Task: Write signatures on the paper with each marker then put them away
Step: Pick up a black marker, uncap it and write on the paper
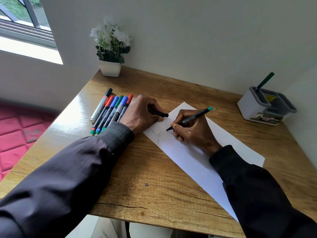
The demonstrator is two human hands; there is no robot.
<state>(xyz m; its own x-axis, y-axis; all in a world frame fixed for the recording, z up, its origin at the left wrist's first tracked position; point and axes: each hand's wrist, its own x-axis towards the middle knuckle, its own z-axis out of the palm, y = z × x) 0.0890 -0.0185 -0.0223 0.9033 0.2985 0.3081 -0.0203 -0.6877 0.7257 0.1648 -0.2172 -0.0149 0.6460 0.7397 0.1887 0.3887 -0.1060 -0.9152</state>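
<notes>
The white paper (197, 165) lies slantwise on the wooden desk (145, 177). On it the right hand (193, 133) pinches a black marker (192, 117) low on its barrel, with the nib on the sheet beside a faint scrawl. At the paper's corner the left hand (142, 112) curls round the black cap (162, 114). Beyond it, spare markers (111, 110) lie in a row. Far right stands a holder (248, 107) with one green marker (265, 81)

The paper (188, 157) is white, the table (154, 177) brown wood-grain, the markers (109, 112) capped red, blue and green.
</notes>
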